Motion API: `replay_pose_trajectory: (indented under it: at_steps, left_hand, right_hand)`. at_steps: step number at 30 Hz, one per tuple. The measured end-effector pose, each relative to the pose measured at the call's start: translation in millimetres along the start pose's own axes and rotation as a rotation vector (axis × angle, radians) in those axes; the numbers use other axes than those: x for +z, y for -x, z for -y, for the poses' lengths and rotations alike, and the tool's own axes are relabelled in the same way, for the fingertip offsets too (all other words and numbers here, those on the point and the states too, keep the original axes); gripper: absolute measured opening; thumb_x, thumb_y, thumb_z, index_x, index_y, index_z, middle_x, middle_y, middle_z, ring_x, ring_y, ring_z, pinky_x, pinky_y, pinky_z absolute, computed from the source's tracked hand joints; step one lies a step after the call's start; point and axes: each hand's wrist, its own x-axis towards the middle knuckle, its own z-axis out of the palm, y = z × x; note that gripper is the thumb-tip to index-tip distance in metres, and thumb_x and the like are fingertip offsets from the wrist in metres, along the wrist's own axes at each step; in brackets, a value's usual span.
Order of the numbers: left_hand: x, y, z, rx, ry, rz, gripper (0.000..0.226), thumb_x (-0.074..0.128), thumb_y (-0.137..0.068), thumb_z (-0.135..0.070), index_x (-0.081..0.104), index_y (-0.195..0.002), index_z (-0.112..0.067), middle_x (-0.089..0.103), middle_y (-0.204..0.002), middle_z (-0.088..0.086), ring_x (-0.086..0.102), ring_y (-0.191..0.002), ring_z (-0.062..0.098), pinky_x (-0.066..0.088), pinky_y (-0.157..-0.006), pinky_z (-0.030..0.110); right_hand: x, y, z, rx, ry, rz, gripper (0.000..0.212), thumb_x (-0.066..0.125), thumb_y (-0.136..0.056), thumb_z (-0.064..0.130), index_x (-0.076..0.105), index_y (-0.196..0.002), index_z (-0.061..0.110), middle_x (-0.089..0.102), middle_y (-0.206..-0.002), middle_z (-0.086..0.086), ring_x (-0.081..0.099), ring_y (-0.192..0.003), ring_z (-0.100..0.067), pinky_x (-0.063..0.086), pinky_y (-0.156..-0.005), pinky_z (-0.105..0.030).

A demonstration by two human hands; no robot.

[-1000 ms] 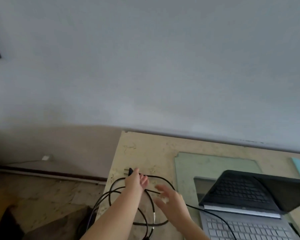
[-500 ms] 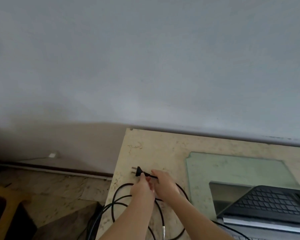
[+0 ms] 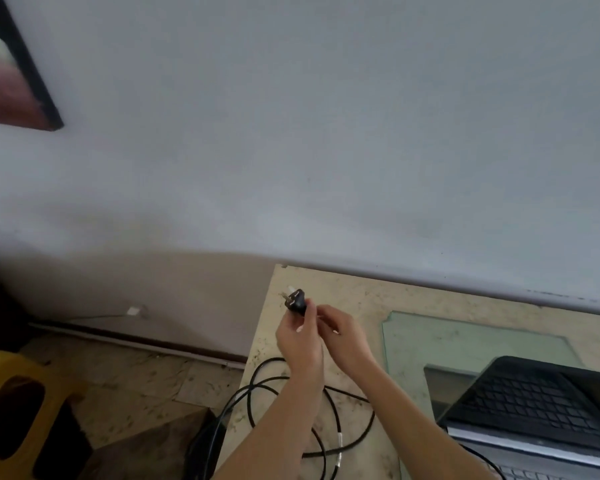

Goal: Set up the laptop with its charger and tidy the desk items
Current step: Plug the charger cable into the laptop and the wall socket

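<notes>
Desk (image 3: 361,299) meets grey wall (image 3: 326,133); left hand (image 3: 298,337) grip pinches plug (image 3: 297,301), right hand (image 3: 343,337) grip pinches cable (image 3: 340,445).

The cable (image 3: 340,445) leaving the plug (image 3: 297,301) is hidden behind the left grip (image 3: 298,341) and the right grip (image 3: 343,337). Whether the right grip pinches it cannot be told. Below and right of the plug, the laptop (image 3: 534,410) is cut off by the right and bottom edges. Far left of the plug, a white speck (image 3: 132,310) is too small to identify.
</notes>
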Motion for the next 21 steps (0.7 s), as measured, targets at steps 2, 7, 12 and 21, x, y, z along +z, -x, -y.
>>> replay_pose_trajectory:
  at_steps: [2,7,12,21]
  left_hand:
    - [-12.1,5.4,-23.7,0.089,0.002,0.048,0.007,0.062,-0.089,-0.016,0.068,-0.085,-0.017,0.071,-0.086,0.002,0.066,-0.083,0.011,0.050,-0.076,0.022]
    - [-71.9,7.7,-86.0,0.259,-0.167,0.178,0.013,0.052,-0.094,-0.030,0.060,-0.086,-0.035,0.067,-0.086,-0.013,0.061,-0.075,-0.012,0.043,-0.065,0.002]
    - [-148.7,-11.3,-160.6,0.394,-0.253,0.268,0.017,0.044,-0.098,-0.027,0.056,-0.088,-0.034,0.060,-0.080,-0.013,0.057,-0.071,-0.010,0.041,-0.064,0.009]
    - [-312.2,-66.1,-308.5,0.484,-0.227,0.343,0.026,0.040,-0.099,-0.020,0.064,-0.091,-0.027,0.067,-0.093,-0.007,0.063,-0.082,0.000,0.053,-0.076,0.025]
  right_hand:
    - [2.3,8.6,29.1,-0.050,-0.008,-0.008,0.031,0.056,-0.094,0.010,0.069,-0.094,0.038,0.074,-0.091,0.018,0.068,-0.091,0.001,0.052,-0.078,-0.015]
    - [16.6,21.4,111.9,-0.132,0.096,0.059,0.021,0.065,-0.088,0.011,0.076,-0.101,0.023,0.076,-0.090,0.012,0.068,-0.087,0.005,0.047,-0.077,-0.008]
    - [76.5,28.1,193.2,-0.148,0.216,-0.011,0.023,0.058,-0.090,0.017,0.076,-0.100,0.026,0.075,-0.090,0.010,0.069,-0.087,-0.012,0.054,-0.080,-0.028]
    - [235.1,28.0,321.8,-0.377,-0.029,-0.043,0.014,0.071,-0.082,0.035,0.060,-0.089,0.039,0.068,-0.089,0.019,0.061,-0.090,0.009,0.050,-0.067,-0.012]
